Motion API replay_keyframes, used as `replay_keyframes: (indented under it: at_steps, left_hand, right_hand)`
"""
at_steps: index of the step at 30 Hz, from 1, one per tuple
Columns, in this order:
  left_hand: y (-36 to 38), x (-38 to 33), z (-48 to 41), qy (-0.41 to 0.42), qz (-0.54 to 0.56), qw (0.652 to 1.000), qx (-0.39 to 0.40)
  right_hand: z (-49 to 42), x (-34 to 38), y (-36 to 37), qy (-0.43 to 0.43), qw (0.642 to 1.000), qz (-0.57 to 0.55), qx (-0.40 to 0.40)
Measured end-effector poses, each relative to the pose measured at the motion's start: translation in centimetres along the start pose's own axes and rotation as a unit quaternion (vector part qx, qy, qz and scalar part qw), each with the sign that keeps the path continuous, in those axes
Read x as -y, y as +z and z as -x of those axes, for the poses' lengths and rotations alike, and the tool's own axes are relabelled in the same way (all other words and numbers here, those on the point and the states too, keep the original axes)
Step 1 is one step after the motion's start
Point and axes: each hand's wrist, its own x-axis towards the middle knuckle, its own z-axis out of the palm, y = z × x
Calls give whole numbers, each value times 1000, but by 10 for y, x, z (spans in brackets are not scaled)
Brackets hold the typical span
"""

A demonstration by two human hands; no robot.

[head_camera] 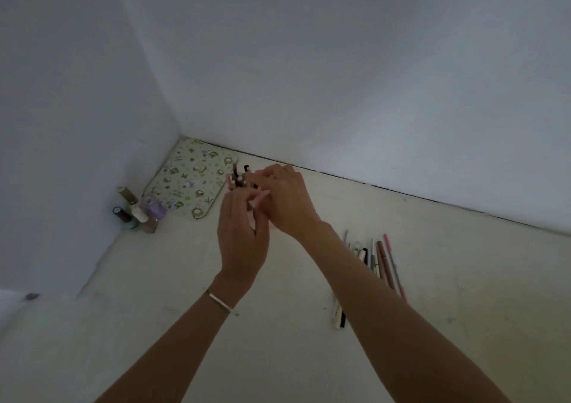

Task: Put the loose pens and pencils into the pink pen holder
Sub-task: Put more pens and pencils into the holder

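Plain pale-blue walls (340, 62) meet in a corner above a cream-white desk surface (154, 341), dimly lit. A green floral-patterned mat (188, 186) lies in the corner, with a cluster of small nail-polish bottles (139, 214) just beside it. The left hand (242, 242), a thin silver bangle (221, 303) on its wrist, closes around the pink pen holder (258, 206), mostly hidden, from which dark pens (239, 175) protrude. The right hand (287, 198) pinches at the holder's top; what it grips cannot be told. A row of loose pens and pencils (378, 263) lies near the right forearm.
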Motion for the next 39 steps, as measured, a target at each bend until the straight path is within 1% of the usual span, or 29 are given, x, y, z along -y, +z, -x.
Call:
replay_keyframes:
  at_steps: [1,2,4,6,7,8,11,16,20,23,24,25,27,29,31,33,35,39]
  left_hand:
    - [5,-7,8,-25,14,1000,9]
    - [11,-13,16,-47,21,998,36]
    - [28,-20,35,-83,11,987,136]
    - [53,-25,52,-123,-25,960,249]
    - [70,-30,60,-145,-42,945,292]
    - [83,-30,65,-164,-61,932,318]
    - [122,-40,73,-191,-109,905,363]
    - [153,-43,78,-191,-205,868,410]
    - [163,-49,84,-222,-203,858,416]
    - [165,-51,83,-253,-202,848,419]
    - [165,-51,81,-262,-190,850,415]
    - [163,-51,78,-270,-169,858,403]
    - [156,-49,67,-269,-114,890,351]
    - [143,-47,54,-249,-59,923,288]
    - [127,-45,41,-239,-11,942,238]
    - [113,-44,31,-233,26,951,202]
    - [101,-43,24,-230,54,955,179]
    - [80,-37,14,-217,87,962,141]
  right_hand:
    - [2,-4,-7,15,999,-31,17]
    - [4,-9,-17,50,995,-84,1]
    - [14,-26,-38,146,969,-178,-87]
    - [29,-44,-58,221,940,-207,-158]
    - [39,-55,-69,245,930,-210,-179]
    - [45,-61,-75,260,922,-216,-188]
    - [75,-83,-91,294,912,-211,-194]
    - [125,-115,-100,341,901,-186,-194]
    - [147,-128,-94,367,890,-189,-194]
    - [153,-130,-87,370,892,-194,-173]
    - [154,-130,-85,369,895,-192,-163]
    - [154,-132,-83,370,900,-182,-146]
    - [155,-135,-79,385,907,-150,-77]
    - [156,-135,-72,416,900,-132,16]
    - [156,-127,-59,425,897,-94,77]
    - [155,-115,-42,401,909,-38,103]
    - [154,-104,-27,397,910,-6,119]
    - [150,-91,-8,411,904,0,120]
